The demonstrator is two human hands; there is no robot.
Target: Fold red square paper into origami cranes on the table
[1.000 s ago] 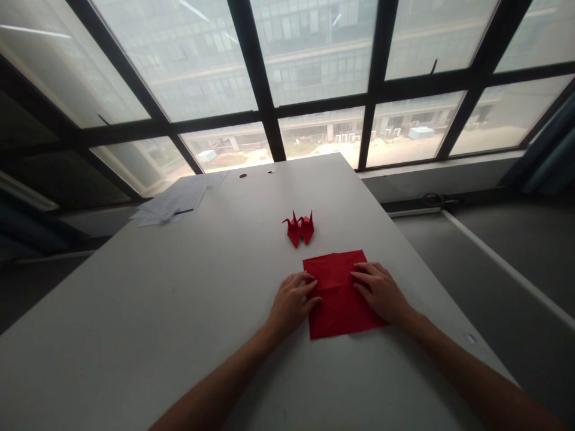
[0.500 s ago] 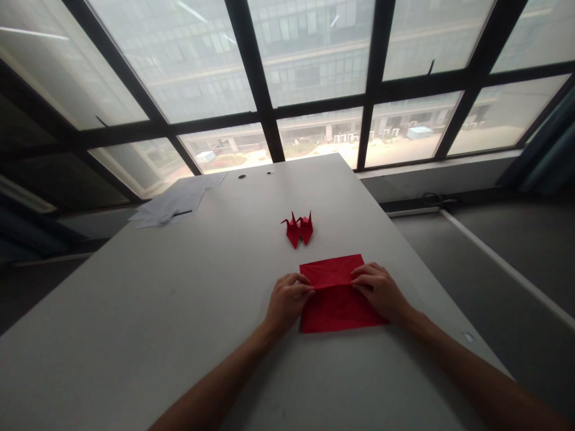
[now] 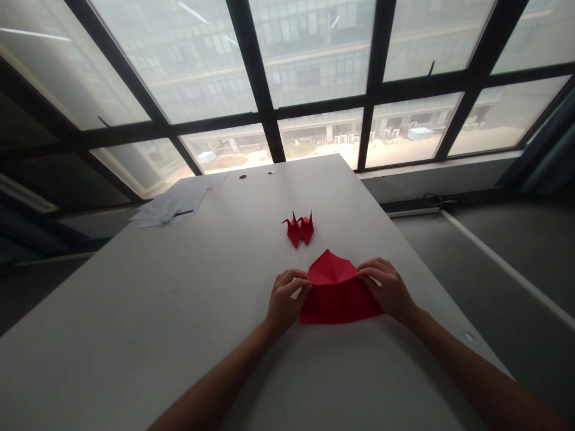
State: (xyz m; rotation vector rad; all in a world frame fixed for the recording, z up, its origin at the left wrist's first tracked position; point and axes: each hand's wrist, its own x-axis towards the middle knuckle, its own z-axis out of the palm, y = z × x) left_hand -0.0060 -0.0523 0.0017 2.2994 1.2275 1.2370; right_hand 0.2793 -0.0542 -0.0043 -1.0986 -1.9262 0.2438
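A sheet of red origami paper [image 3: 341, 302] lies between my hands, its middle crease raised and its far part drawn up into a peak. My left hand [image 3: 287, 296] pinches the left end of the crease between thumb and fingers. At the right end, my right hand [image 3: 386, 287] grips the paper the same way, its fingers covering that edge. Just beyond the sheet stand two folded red paper cranes [image 3: 299, 230], side by side and touching or nearly so.
The white table [image 3: 179, 335] reaches to the windows. Loose white papers [image 3: 175, 200] with a dark pen [image 3: 183, 212] on them lie at its far left edge. Two round holes pierce the far end. A small pale mark [image 3: 468, 336] shows near the right edge.
The sheet's far part, nearly flat and rectangular before, has bent up into a peak. Its near edge has drawn slightly away from me. Both hands keep their pinch; the cranes have not moved.
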